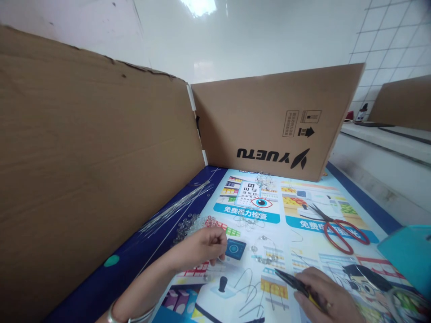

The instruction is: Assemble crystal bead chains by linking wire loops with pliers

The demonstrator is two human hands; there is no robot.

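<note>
My left hand (206, 246) is closed in a pinch beside a pile of clear and grey beads (191, 226). Whatever lies between its fingertips is too small to make out. In my right hand (325, 294) are pliers (296, 283) with black jaws and yellow on the handle, pointing left. Just beyond the jaws lies a wire loop strung with clear beads (266, 258). Bent pieces of wire (249, 291) rest on the printed sheet between my hands. Farther back sit other beaded wire pieces (249, 220), and another (264, 181) near the cardboard.
Red-handled scissors (340, 229) lie at the right, partly open. A bundle of straight wires (177, 206) runs along the left cardboard panel (94, 157). Another cardboard panel (269, 121) stands at the back. A turquoise object (407, 255) is at the right edge.
</note>
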